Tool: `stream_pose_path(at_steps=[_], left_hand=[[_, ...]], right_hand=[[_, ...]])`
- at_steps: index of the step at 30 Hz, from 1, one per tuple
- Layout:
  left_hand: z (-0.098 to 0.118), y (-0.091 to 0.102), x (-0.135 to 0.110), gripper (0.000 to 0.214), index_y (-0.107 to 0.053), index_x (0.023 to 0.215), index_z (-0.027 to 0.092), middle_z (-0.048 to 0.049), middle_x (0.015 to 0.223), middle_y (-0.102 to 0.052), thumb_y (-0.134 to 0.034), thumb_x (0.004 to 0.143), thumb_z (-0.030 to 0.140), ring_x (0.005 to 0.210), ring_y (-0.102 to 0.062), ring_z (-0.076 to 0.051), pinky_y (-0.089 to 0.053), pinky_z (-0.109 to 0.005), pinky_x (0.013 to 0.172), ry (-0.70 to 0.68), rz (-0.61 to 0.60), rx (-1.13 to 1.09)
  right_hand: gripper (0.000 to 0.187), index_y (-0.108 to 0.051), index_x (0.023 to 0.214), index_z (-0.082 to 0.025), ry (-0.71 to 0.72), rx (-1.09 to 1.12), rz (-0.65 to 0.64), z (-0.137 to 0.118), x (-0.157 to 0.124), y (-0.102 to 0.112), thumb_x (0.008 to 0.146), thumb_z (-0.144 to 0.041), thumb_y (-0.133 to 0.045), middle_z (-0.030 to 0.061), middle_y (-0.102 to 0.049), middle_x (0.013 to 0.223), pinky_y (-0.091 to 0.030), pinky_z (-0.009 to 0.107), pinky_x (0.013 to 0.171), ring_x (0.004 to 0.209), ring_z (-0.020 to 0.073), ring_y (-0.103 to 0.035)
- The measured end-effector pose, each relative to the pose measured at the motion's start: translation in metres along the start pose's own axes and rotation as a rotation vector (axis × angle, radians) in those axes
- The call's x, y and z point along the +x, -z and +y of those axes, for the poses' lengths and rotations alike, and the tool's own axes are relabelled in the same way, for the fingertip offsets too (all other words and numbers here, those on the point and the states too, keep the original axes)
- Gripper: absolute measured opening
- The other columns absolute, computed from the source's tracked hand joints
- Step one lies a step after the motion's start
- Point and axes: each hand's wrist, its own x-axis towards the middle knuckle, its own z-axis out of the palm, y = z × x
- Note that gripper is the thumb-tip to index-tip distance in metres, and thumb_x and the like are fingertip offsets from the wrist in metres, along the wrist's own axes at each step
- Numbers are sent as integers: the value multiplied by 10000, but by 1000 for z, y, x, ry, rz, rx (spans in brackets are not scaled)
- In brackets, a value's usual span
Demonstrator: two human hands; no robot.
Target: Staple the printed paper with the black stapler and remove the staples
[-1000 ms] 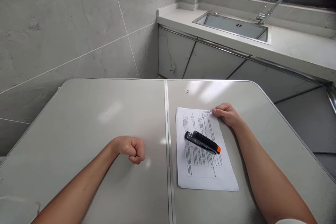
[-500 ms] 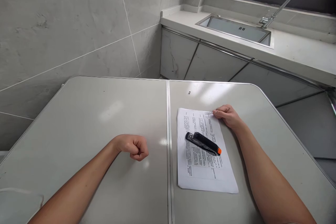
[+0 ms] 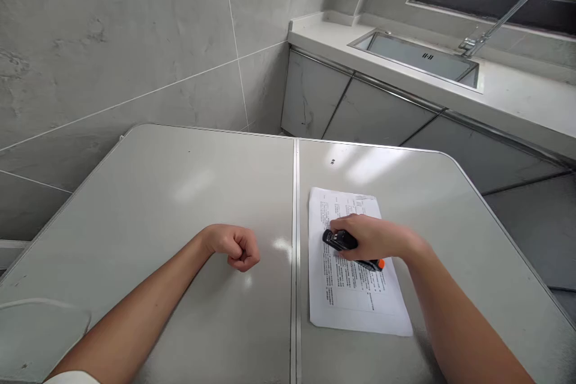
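Observation:
A black stapler [image 3: 333,240] with an orange end lies across a printed paper sheet [image 3: 360,315] on the right half of the table. My right hand [image 3: 366,235] is wrapped over the middle of the stapler, thumb on the near side and fingers on the far side. Its palm hides part of the stapler and some of the print. To the left of the table's centre seam, my left hand [image 3: 236,247] rests as a closed fist, with nothing seen in it and apart from the paper.
The pale folding table [image 3: 180,192] has a metal seam [image 3: 295,252] down its middle. Small dark specks [image 3: 333,161] lie beyond the paper. Behind stand a counter with a sink [image 3: 418,60], a faucet [image 3: 490,30] and a grey tiled wall [image 3: 135,42]. A pale cord [image 3: 40,301] shows at lower left.
My right hand has left the paper's far right corner and moved toward me and left onto the stapler, closing around it. My left fist stays put; the view has shifted slightly.

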Motion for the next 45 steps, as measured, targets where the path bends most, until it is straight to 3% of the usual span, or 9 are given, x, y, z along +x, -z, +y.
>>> stream_pose_path(at_steps=[6,15,22,27,30,35,40,43,45], left_hand=[[-2,1,-2,217,-484,575,222,-7,475,-315,-620,743,230,418,-212,-143,-157,-340,408,-7,12,-46],[-14,5,-9,253,-487,533,221,25,434,-218,-665,698,291,383,-131,-113,-73,-309,415,-136,62,-218],[-24,5,-15,332,-469,450,218,31,362,-207,-700,666,315,308,-137,-98,-92,-276,404,-238,172,-326],[-27,8,-16,371,-437,418,222,36,347,-203,-730,629,306,295,-142,-94,-113,-265,391,-273,239,-353],[-32,12,-20,528,-296,399,229,58,356,-137,-768,605,340,284,-126,-80,-139,-250,369,-375,379,-388],[-28,17,-33,681,-115,482,228,88,396,-1,-710,749,422,296,-65,-66,-139,-235,357,-577,797,-538],[-2,25,-57,469,-193,549,204,84,465,22,-553,849,193,379,5,-79,-104,-252,390,-1000,1199,-582],[8,30,-66,306,-296,617,192,70,507,-58,-486,801,38,407,-80,-97,-159,-245,419,-1210,1315,-597],[10,32,-66,269,-333,644,190,70,519,-96,-481,763,-2,417,-126,-97,-178,-239,431,-1246,1353,-629]], right_hand=[[113,-607,836,-222,164,25,38,-26,16,-7,793,-302,-674,29,-606,756,-363,315,658,723,209,-550],[86,-626,903,-216,206,84,84,-50,30,-25,858,-281,-658,11,-650,810,-377,294,671,738,180,-560],[90,-536,862,-212,147,134,263,-83,37,-52,870,-231,-624,16,-614,869,-327,282,618,718,156,-524],[182,-454,799,-216,144,101,218,-102,49,-61,830,-208,-633,-2,-569,826,-290,275,582,676,138,-475],[226,-420,774,-215,147,66,216,-118,65,-65,820,-225,-641,0,-551,792,-277,277,572,674,144,-472],[237,-421,771,-216,191,52,220,-155,96,-72,814,-267,-649,19,-568,796,-292,272,567,693,160,-496],[200,-468,807,-219,201,47,218,-188,120,-76,815,-326,-637,31,-595,806,-311,266,556,696,178,-523],[180,-502,835,-218,232,54,209,-203,132,-80,822,-349,-625,36,-614,806,-321,266,555,699,188,-542],[168,-512,841,-219,247,62,210,-210,138,-83,820,-347,-620,36,-620,801,-331,270,556,708,197,-552]])
